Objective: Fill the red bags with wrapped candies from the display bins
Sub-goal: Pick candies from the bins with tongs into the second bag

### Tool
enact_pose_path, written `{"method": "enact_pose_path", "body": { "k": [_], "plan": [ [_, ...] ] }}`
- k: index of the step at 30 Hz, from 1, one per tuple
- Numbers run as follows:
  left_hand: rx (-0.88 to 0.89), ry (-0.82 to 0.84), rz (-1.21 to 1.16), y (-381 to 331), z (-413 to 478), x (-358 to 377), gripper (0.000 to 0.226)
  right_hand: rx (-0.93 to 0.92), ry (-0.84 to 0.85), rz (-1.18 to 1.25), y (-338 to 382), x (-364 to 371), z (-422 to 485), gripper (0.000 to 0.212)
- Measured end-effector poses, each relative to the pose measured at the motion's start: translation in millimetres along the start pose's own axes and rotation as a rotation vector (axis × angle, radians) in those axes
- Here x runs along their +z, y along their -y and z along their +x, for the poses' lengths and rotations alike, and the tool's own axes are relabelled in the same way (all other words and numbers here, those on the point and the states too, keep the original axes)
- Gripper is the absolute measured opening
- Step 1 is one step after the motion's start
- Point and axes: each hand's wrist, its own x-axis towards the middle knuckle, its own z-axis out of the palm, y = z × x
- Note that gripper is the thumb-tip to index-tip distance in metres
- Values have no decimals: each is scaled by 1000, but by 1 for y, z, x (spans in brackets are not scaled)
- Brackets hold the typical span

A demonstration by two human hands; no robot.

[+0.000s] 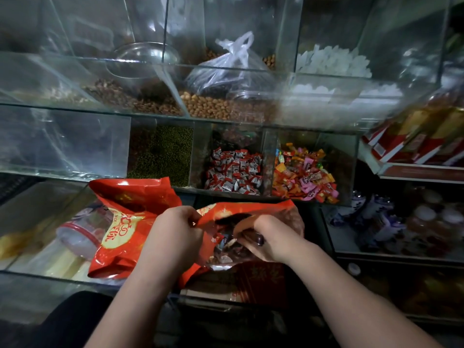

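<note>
The left hand [175, 232] is pinching the left lip of a glossy red plastic bag [251, 209], its fingers [192, 216] curling round the film. At three o'clock from it the right hand [273, 239] is gripping the opposite lip with fingers bent over the edge, so the two are probably pulling the mouth wide for loading. Whether the right hand is also holding sweets I cannot tell. Small wrapped candies [226, 244] are already showing inside the mouth, so this bag seems partly filled. At nine o'clock from the hands a second red foil bag with gold lettering [125, 222] is lying slumped on the glass-topped table [37, 276], likely parked there within reach. At twelve o'clock, beyond the open bag, the clear bin of red-and-white wrapped candies [233, 172] is standing nearest, which suits short scooping trips. At one o'clock the clear bin of mixed orange and pink sweets [303, 177] is sitting beside it, and at eleven o'clock the compartment of green beans [163, 151].
</note>
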Motion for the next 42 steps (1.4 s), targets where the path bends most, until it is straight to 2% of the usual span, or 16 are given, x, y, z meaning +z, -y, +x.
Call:
{"method": "enact_pose_path", "body": {
  "k": [1,3,4,6,9,15,17,20,22,27,29,32,34,36,39,42],
  "plan": [
    [-8,1,-1,0,-1,0,14,10,-28,60,-10,10,-4,14],
    [-20,-18,-15,0,-1,0,16,174,-30,159,-15,15,4,14],
    [-23,-28,-26,1,-2,0,17,91,17,100,-14,14,0,14],
    [-22,-40,-46,2,-1,-1,16,34,-41,62,-9,9,3,17],
    [-12,-49,-44,3,-1,0,15,-42,5,180,-6,-4,-5,18],
    [8,-75,-33,6,-1,-5,16,-225,191,141,15,-11,-21,15],
    [8,-56,-32,6,-3,-6,17,-109,151,228,18,-12,-19,14],
    [15,-26,-10,7,-6,-6,21,277,3,382,9,-18,-5,12],
    [22,-31,-8,7,-8,-8,24,406,-7,414,7,-20,2,15],
    [32,-65,-20,6,-8,-8,25,545,-130,398,17,-11,1,14],
    [29,-48,-14,4,-10,-7,21,512,-135,484,21,-7,1,9],
    [47,-35,2,3,-11,-7,22,453,-113,610,29,-3,-1,30],
    [35,-35,7,2,-10,-8,24,450,-80,646,34,-2,-1,27],
    [29,-37,2,3,-10,-9,24,547,-110,720,33,3,0,18],
    [33,-55,-8,3,-12,-10,27,854,-204,1099,34,15,2,17],
    [43,-61,-4,4,-12,-9,28,930,-328,1258,37,30,-2,14]
  ]
}}
